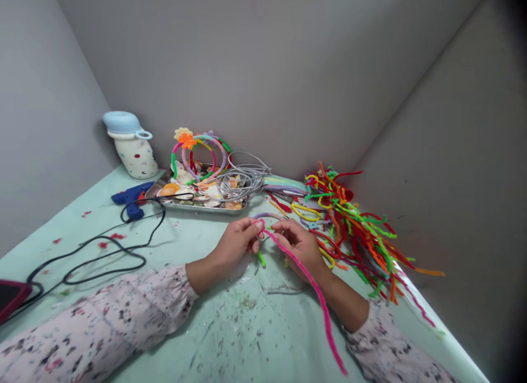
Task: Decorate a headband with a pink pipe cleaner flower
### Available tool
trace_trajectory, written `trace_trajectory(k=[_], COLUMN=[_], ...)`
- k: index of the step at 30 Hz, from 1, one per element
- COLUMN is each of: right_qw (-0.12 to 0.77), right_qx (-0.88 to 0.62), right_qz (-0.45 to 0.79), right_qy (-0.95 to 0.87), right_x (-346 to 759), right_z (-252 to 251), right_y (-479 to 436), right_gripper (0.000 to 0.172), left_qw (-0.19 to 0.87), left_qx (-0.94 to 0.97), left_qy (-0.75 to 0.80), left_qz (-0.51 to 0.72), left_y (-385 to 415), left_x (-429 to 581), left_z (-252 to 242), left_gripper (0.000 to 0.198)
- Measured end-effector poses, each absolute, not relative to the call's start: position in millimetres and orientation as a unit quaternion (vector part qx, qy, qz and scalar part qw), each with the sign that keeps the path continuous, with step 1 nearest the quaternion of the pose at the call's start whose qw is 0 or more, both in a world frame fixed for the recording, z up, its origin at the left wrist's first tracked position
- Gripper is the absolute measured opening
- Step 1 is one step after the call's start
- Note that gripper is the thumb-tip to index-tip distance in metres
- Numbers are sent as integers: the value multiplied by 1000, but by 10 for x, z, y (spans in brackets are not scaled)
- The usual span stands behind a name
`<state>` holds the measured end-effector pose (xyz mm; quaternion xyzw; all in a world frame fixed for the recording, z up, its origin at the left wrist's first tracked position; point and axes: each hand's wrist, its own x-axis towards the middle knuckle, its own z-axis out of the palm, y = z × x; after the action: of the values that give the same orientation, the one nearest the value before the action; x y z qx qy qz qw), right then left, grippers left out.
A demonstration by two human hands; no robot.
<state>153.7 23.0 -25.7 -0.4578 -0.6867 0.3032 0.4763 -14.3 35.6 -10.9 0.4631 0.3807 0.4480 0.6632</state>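
Observation:
My left hand (237, 241) and my right hand (300, 244) meet over the pale green table, fingers pinched together. Both grip a pink pipe cleaner (317, 295), whose free end trails down over my right wrist toward the table's front. A lilac headband (269, 215) curves just behind my fingertips; the pink pipe cleaner seems to wrap onto it. A short green pipe cleaner piece (262, 258) hangs below my left fingers.
A heap of coloured pipe cleaners (354, 218) lies at the right. A metal tray (197, 206) holds shells, grey wire and finished headbands (200, 155). A blue glue gun (132, 197) with black cord (102, 251) and a bottle (130, 144) stand at left.

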Motion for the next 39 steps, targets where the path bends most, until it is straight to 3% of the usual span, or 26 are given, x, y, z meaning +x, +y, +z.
trace_trajectory(k=[5,11,23,39], right_qw=[473,459,433,437], right_qx=[-365,-313,-326,-335], right_qz=[170,120,110,155], right_qy=[-784,-823,-833,-820], right_x=[1543,1554,1562,1588], right_z=[-258,-275,-284,-258], right_y=[218,206,225,236], right_gripper=[15,19,17,14], left_qw=[682,666,663,663], left_qx=[458,500,496,480], left_qy=[354,351,356,347], left_qz=[448,428,434,458], left_y=[364,366,368,348], left_x=[-147,-152,-154,-135], left_z=[-153,-174,-164,-162], left_gripper=[24,21,11,19])
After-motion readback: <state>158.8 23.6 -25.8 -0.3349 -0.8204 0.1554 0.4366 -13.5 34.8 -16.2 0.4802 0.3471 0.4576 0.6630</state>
